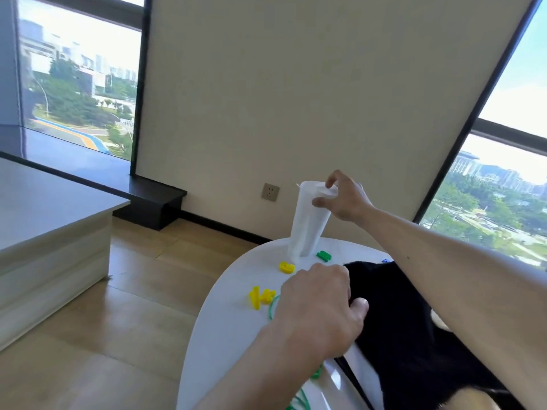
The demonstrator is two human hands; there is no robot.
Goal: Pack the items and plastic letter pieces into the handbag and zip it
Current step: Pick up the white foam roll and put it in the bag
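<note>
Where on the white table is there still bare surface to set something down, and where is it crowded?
Bare: the near-left strip of the white table between its rim and the yellow pieces; a smaller far patch between the green letter and the right forearm. Crowded: between the cup and the left hand, letters lie close. The black handbag covers the right.

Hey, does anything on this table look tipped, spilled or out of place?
The tall white cup leans instead of standing upright on the white table, with the right hand gripping its rim. Nothing looks spilled or broken.
</note>
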